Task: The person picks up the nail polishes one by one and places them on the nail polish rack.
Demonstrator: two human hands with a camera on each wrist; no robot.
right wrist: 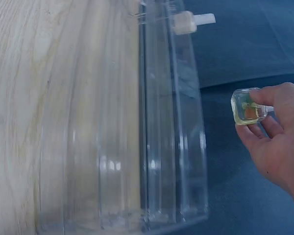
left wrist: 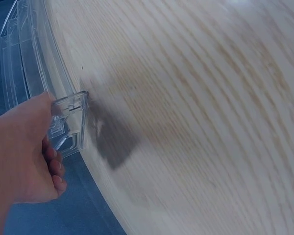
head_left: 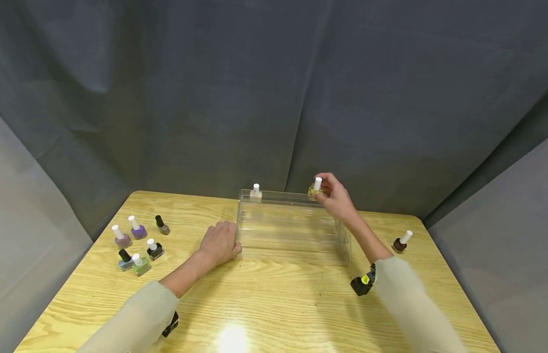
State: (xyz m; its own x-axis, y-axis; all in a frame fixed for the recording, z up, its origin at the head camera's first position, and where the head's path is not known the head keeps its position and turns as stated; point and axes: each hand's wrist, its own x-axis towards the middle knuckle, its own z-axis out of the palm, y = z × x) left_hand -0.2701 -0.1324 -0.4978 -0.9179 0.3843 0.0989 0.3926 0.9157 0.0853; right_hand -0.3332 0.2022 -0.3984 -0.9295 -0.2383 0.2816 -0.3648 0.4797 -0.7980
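Observation:
A clear stepped display rack (head_left: 291, 256) stands on the table at the middle of the head view. My left hand (head_left: 220, 242) grips its left side; in the left wrist view the thumb lies on the clear end panel (left wrist: 78, 125) with the fingers curled beside it. Between thumb and fingers, my right hand (head_left: 338, 200) pinches a white-capped bottle of yellowish nail polish (right wrist: 246, 110). That bottle is held at the rack's upper right end, apart from the rack in the right wrist view. A pale nail polish bottle (head_left: 255, 194) sits on the top tier at the left.
Left of the rack stand several nail polish bottles, among them a purple one (head_left: 139, 231), a green one (head_left: 142, 266) and a black one (head_left: 155, 251). A dark brown bottle (head_left: 399, 244) stands at the right. Dark curtain (head_left: 212, 98) hangs behind the table.

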